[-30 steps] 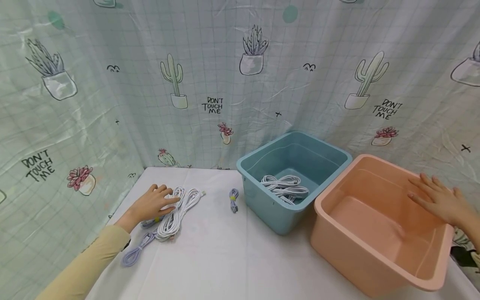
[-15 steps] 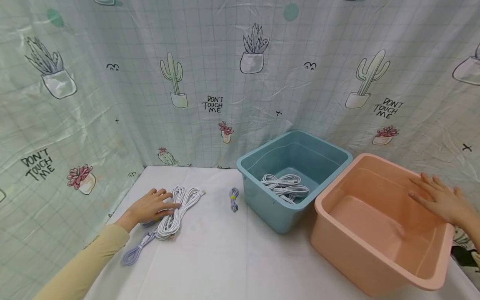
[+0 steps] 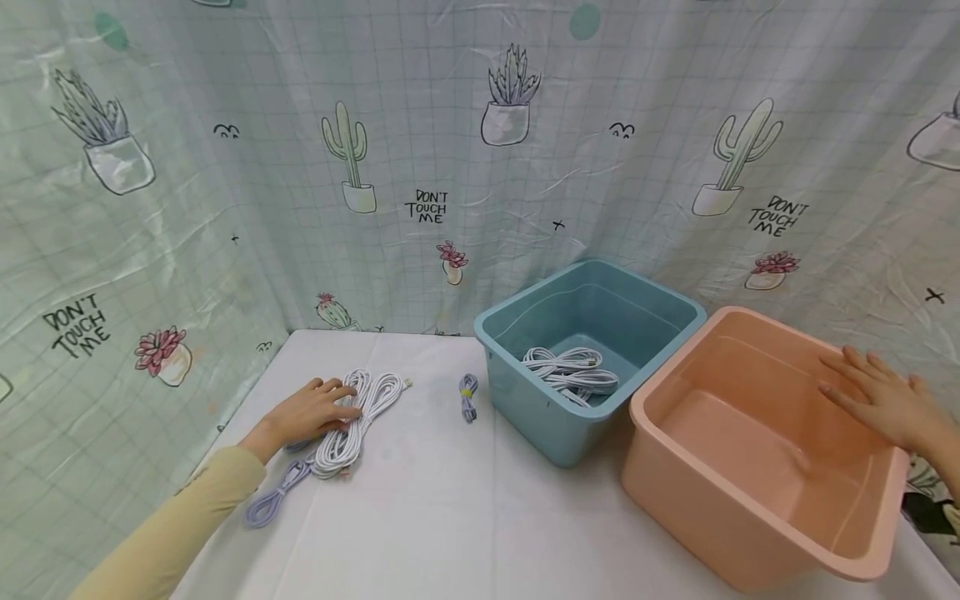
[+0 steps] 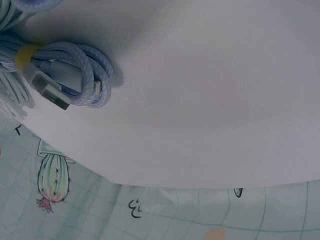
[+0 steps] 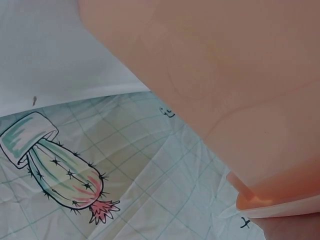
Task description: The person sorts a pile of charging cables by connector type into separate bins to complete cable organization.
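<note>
My left hand (image 3: 311,412) rests over a coiled white cable (image 3: 339,454) at the left of the table, relaxed fingers on its loops. A lavender braided USB cable (image 4: 97,72) with a yellow tie lies beside this coil, partly under the hand in the head view. Just in front lies another lavender cable bundle (image 3: 262,508). My right hand (image 3: 888,404) lies over the far right rim of a peach bin (image 3: 750,525), its fingers extended along the inner wall. In the right wrist view the bin's side fills much of the picture, with part of the hand (image 5: 295,230) at its rim.
A teal bin (image 3: 525,417) stands left of the peach one and holds several white cables (image 3: 573,375). Between it and my left hand lies a small lavender cable (image 3: 468,404) tied in yellow. A cactus-print curtain (image 3: 420,125) hangs behind the white table (image 3: 405,533).
My left hand has come down slightly onto the white cable coil, its fingers drawing a little closer together. The right hand stays at the peach bin.
</note>
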`<state>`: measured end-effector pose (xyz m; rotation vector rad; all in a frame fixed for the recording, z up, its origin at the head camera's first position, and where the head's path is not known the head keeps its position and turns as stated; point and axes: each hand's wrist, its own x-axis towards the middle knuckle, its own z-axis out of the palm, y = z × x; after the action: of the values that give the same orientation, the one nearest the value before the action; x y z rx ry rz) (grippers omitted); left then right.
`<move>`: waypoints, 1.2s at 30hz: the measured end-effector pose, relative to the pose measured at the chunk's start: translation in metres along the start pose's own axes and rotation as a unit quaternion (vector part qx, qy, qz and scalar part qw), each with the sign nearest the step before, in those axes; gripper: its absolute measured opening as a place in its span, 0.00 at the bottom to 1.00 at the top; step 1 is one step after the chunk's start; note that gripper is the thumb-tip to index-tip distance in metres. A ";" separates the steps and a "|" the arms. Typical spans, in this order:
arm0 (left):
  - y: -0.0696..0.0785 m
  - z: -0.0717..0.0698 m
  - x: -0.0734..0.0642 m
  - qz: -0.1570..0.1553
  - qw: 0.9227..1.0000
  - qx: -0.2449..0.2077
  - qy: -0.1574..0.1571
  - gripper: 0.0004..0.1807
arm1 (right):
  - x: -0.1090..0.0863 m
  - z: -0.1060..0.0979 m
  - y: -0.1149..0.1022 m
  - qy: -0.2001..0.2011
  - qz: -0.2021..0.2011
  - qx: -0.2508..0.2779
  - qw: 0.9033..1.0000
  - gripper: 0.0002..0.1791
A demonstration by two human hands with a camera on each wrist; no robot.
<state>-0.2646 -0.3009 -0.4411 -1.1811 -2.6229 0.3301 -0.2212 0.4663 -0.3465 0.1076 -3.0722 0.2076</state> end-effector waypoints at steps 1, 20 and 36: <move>0.001 0.000 0.000 0.002 1.000 -0.004 0.001 0.14 | 0.000 0.000 0.000 0.001 0.000 -0.001 1.000 0.38; 0.018 -0.003 0.005 0.037 0.999 -0.017 0.017 0.15 | 0.001 0.000 0.000 0.015 -0.005 -0.007 1.000 0.38; 0.024 -0.013 0.015 0.059 0.997 0.003 0.059 0.10 | -0.001 0.005 0.002 0.015 -0.008 0.000 1.000 0.37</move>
<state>-0.2532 -0.2729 -0.4340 -1.3151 -2.4562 0.2822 -0.2209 0.4680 -0.3514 0.1289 -3.0398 0.2068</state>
